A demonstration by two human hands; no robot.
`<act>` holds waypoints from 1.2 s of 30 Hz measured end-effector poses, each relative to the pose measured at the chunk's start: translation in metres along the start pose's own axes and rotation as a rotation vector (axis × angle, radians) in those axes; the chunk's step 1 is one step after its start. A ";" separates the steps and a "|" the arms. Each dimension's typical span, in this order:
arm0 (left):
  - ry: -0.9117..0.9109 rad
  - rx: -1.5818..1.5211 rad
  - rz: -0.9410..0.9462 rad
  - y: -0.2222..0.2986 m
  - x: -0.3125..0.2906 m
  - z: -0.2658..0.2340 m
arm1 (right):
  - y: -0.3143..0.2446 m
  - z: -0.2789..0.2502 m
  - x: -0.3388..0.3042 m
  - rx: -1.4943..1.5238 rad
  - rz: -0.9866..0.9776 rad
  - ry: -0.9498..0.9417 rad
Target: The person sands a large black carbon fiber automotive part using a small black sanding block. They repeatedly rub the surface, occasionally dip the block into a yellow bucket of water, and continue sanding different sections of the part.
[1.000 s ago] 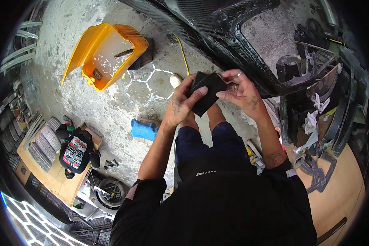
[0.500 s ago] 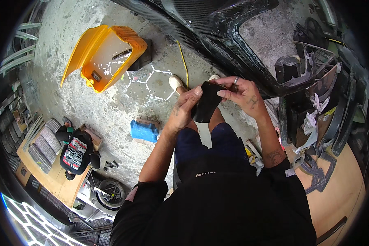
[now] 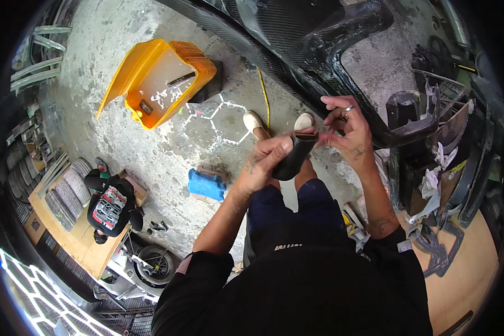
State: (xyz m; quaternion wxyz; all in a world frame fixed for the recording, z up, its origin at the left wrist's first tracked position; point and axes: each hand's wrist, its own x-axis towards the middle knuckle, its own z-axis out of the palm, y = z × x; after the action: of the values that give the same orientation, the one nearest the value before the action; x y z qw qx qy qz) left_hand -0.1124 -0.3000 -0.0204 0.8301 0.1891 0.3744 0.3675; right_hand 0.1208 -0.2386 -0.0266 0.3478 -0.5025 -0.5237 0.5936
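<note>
In front of my thighs, my left hand is closed around a black sandpaper-like sheet that curves over something with a thin tan edge at the top. Its thumb presses the near face; the palm hides the far part. My right hand is beside the sheet's right edge. Its fingers are loosely curled and apart, with the thumb close to that edge; nothing shows in them. Above both hands extends a large black carbon-fibre-patterned panel.
A yellow open container with whitish liquid stands ahead on the left. A blue cloth covers a block on the floor. A yellow hose runs past my shoes. Black parts crowd the right. Another person is by a wooden table at left.
The sheet, held broad face up between both hands before, now shows its edge and a curved side in my left hand. My right fingers have lifted off its face and spread.
</note>
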 end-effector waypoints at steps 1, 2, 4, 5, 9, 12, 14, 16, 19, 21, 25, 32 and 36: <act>0.008 0.010 0.000 0.007 -0.002 -0.001 | -0.008 0.000 0.005 -0.046 -0.044 -0.023; 0.016 0.184 0.100 0.015 -0.004 -0.001 | -0.017 0.000 0.013 -0.075 -0.067 -0.032; 0.101 0.532 0.324 0.030 0.004 0.003 | -0.028 -0.013 0.034 -0.212 -0.219 0.050; 0.378 0.579 0.196 0.040 0.006 0.007 | -0.032 -0.022 0.049 -0.350 -0.373 0.131; 0.685 0.960 0.832 0.076 0.077 -0.034 | -0.048 -0.090 0.128 -0.828 -0.486 0.513; 0.740 1.127 1.084 0.111 0.122 -0.038 | -0.061 -0.087 0.203 -0.781 -0.636 0.373; 0.765 1.260 1.237 0.122 0.137 -0.046 | -0.065 -0.052 0.251 -0.822 -0.660 0.380; 0.766 1.300 1.214 0.098 0.138 -0.037 | -0.064 -0.051 0.290 -1.049 -0.446 0.305; 0.714 1.388 1.103 0.042 0.125 -0.019 | -0.078 -0.042 0.305 -1.163 -0.074 0.155; 0.701 1.363 1.124 0.059 0.130 -0.022 | -0.071 -0.047 0.308 -1.226 -0.126 0.186; 0.840 1.330 1.213 0.131 0.155 -0.032 | -0.054 -0.078 0.327 -1.193 -0.247 0.105; 0.853 1.283 1.145 0.130 0.156 -0.029 | -0.048 -0.095 0.347 -1.019 -0.498 0.079; 0.884 1.331 1.042 0.129 0.145 -0.037 | -0.068 -0.052 0.356 -1.254 -0.228 0.200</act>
State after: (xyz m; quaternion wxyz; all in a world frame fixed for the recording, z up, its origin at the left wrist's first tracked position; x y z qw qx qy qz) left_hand -0.1359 -0.1041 -0.0385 0.0674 0.6097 0.6552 0.4410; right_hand 0.0729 0.1243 -0.0407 0.0960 -0.6046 -0.7862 0.0844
